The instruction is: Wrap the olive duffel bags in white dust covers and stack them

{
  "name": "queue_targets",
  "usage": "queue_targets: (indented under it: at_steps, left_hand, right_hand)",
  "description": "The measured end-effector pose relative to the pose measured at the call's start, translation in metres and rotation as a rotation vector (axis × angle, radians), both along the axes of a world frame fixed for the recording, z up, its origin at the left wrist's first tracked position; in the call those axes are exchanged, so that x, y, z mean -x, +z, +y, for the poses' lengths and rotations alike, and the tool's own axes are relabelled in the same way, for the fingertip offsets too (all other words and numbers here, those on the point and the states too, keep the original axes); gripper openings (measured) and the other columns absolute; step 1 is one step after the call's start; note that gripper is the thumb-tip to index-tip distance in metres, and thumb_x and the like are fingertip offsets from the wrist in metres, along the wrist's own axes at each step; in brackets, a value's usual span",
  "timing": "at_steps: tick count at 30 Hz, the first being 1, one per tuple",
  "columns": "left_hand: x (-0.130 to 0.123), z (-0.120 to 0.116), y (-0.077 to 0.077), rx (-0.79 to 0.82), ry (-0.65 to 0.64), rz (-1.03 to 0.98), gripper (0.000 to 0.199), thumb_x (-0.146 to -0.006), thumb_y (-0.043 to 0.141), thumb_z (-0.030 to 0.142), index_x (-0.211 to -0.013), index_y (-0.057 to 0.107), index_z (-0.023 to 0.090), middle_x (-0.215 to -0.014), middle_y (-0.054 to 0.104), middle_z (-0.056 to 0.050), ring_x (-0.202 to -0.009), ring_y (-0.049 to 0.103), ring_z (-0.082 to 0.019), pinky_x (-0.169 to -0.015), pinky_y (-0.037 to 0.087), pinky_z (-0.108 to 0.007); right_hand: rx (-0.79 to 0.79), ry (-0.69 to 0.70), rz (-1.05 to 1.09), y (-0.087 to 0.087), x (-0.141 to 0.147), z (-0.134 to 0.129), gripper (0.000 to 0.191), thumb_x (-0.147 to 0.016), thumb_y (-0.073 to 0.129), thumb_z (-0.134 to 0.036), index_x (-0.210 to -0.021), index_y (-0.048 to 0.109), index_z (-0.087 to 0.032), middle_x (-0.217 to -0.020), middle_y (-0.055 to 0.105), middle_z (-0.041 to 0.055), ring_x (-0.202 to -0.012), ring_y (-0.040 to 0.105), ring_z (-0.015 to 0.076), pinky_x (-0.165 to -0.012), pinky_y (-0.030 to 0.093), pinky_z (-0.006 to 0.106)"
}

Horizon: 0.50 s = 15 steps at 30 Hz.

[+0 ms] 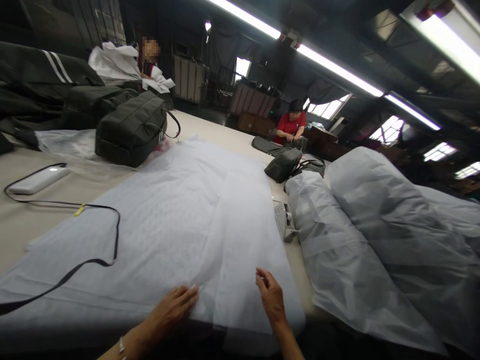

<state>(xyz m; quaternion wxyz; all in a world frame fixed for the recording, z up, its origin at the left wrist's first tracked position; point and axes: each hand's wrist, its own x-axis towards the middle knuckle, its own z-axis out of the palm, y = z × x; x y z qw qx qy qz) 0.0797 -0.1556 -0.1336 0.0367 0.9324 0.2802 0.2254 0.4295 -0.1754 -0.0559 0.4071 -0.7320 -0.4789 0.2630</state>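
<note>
A large white translucent sheet (161,235), thin like plastic or nonwoven cloth, lies spread over the table in front of me, with a fold running along its right part. My left hand (175,304) rests on it near the front edge, palm down, fingers stretched out. Over the sheet's right part is my right hand (270,295), fingers bent and slightly apart, with nothing visible in them. Whether it touches the sheet I cannot tell. A black strap (71,270) crosses the sheet's left side.
Dark green bags (131,127) are piled at the back left. A white power bank (39,180) lies on the table (22,215). Large wrapped bundles (378,240) fill the right side, beside a grey tape dispenser-like object (285,222). A person in red (291,125) handles a bag farther back.
</note>
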Motion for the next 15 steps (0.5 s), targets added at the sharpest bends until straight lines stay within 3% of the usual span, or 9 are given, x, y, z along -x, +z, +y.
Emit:
queue_targets:
  at_steps: [4,7,11,15]
  left_hand:
    - [0.005,-0.001,-0.005,0.029,0.037,-0.100,0.048,-0.088,0.052,0.011,-0.133,0.053,0.027,-0.128,0.066,-0.001,-0.105,0.064,-0.016,-0.097,0.046,-0.024]
    - [0.006,-0.001,-0.009,0.104,0.123,-0.150,0.042,-0.087,0.062,0.024,-0.127,0.058,0.035,-0.126,0.067,0.004,-0.104,0.067,-0.016,-0.097,0.046,-0.022]
    - [-0.002,-0.005,-0.016,0.130,0.188,-0.214,0.033,-0.087,0.064,0.030,-0.119,0.063,0.037,-0.118,0.071,0.008,-0.100,0.069,-0.014,-0.093,0.048,-0.018]
    - [-0.015,-0.016,-0.036,0.170,0.378,-0.313,0.021,-0.092,0.054,0.034,-0.107,0.069,0.035,-0.112,0.073,0.006,-0.099,0.068,-0.016,-0.092,0.050,-0.022]
  right_hand:
    - [0.019,-0.204,-0.033,0.021,-0.102,0.042,0.053,-0.069,0.058,-0.056,-0.102,0.072,-0.017,-0.100,0.074,0.0104,-0.091,0.069,0.0265,-0.085,0.054,0.035]
    - [0.011,-0.289,-0.103,0.040,-0.162,0.081,0.055,-0.067,0.054,-0.056,-0.101,0.071,-0.016,-0.107,0.073,0.0118,-0.102,0.066,0.0283,-0.093,0.049,0.036]
    - [0.037,-0.346,-0.136,0.045,-0.214,0.134,0.057,-0.064,0.051,-0.057,-0.097,0.070,-0.015,-0.109,0.072,0.0140,-0.107,0.063,0.0292,-0.096,0.047,0.036]
    - [0.089,-0.343,-0.108,0.033,-0.239,0.176,0.045,-0.061,0.055,-0.055,-0.079,0.069,-0.016,-0.090,0.074,0.0120,-0.098,0.066,0.0282,-0.087,0.051,0.036]
